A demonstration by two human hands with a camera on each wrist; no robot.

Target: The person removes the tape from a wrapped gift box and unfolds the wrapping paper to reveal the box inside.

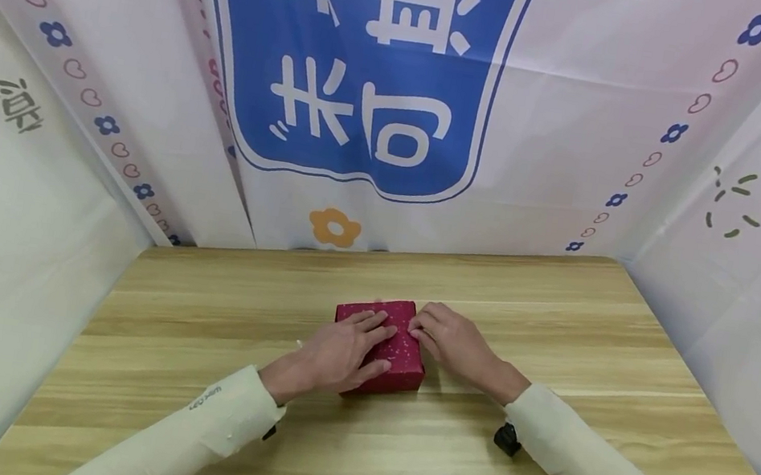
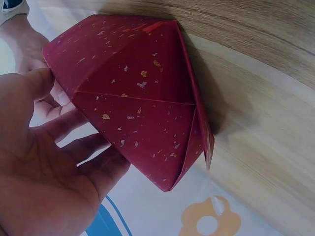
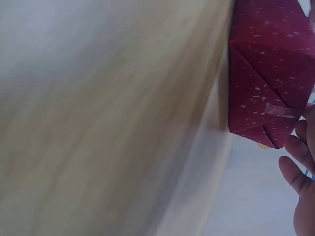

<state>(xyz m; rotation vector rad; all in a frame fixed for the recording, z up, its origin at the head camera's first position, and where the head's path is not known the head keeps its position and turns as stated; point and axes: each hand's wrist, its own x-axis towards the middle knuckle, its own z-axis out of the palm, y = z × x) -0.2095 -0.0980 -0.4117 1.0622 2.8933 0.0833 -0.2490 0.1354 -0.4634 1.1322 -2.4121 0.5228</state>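
A small box (image 1: pixel 401 350) wrapped in dark red speckled paper lies on the wooden table. My left hand (image 1: pixel 338 353) rests on its top with fingers spread and fairly straight. At the right edge, my right hand (image 1: pixel 456 345) has its fingers curled, thumb and fingertips close together. In the right wrist view, a strip of clear tape (image 3: pixel 279 110) crosses the folded end of the box and reaches those fingertips. The left wrist view shows the opposite end of the wrapped box (image 2: pixel 138 108), where a folded flap stands slightly out and a clear tape piece (image 2: pixel 216 204) hangs.
The wooden table (image 1: pixel 234 290) extends around the box on all sides. Behind it hangs a printed white cloth (image 1: pixel 549 131) with a blue panel, and white cloth walls stand left and right. A small black device (image 1: pixel 507 439) sits under the right wrist.
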